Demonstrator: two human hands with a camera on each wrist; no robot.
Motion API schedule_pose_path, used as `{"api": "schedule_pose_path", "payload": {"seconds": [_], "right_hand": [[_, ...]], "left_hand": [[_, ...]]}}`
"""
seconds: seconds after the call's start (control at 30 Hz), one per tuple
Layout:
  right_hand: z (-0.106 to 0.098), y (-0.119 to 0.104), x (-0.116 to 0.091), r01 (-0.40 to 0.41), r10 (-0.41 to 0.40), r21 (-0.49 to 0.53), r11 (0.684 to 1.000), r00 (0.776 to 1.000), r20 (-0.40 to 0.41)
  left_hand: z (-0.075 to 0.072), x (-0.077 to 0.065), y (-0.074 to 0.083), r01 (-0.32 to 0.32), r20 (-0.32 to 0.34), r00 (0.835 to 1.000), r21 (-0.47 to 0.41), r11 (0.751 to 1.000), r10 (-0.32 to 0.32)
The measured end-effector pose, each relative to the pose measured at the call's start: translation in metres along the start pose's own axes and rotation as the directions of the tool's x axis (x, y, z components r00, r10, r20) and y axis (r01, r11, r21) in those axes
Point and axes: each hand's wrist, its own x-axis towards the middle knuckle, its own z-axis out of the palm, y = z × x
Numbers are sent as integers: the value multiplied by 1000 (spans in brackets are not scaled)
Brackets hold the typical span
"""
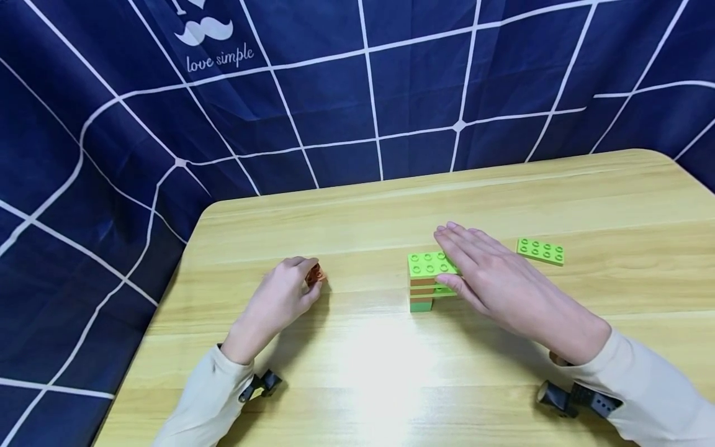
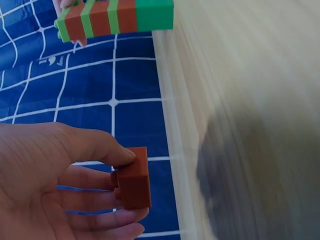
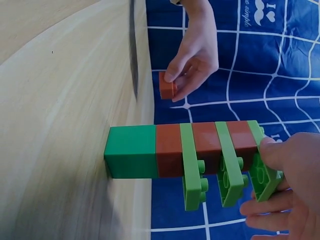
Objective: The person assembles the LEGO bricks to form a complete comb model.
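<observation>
My left hand (image 1: 279,290) pinches a small reddish-brown building brick (image 2: 134,179) between thumb and fingers, lifted off the table; its studs face the palm in the left wrist view. To its right a tower of bricks stands upright on the table. It has a dark green brick (image 3: 131,151) at the base, then reddish-brown bricks alternating with light green plates that jut out to one side. My right hand (image 1: 497,279) holds the top light green plate (image 1: 427,265) by its overhanging end, thumb on the near side and long fingers along the far side.
A loose light green plate (image 1: 540,251) lies studs up beyond the right hand. The wooden table (image 1: 357,230) has rounded far corners, with a dark blue curtain (image 1: 413,87) hanging behind and at the left. Small dark devices (image 1: 558,397) are strapped at both wrists.
</observation>
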Motion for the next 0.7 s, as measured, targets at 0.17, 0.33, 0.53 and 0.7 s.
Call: {"api": "schedule_pose_path", "payload": {"seconds": [0.17,0.33,0.53,0.7], "right_hand": [[-1,0,-1,-13,13,3,1000,1000,18],[0,0,0,-5,5,-2,1000,1000,6],[0,0,1,-4,4,3,1000,1000,16],[0,0,0,-2,2,9,1000,1000,0]], "left_hand": [[-3,5,14,-23,12,1000,-14,1000,24],[-9,12,33,-83,-4,997,-20,996,83],[-15,20,52,-136,-35,990,-14,991,136],[-21,30,64,-149,-53,988,-14,989,148]]}}
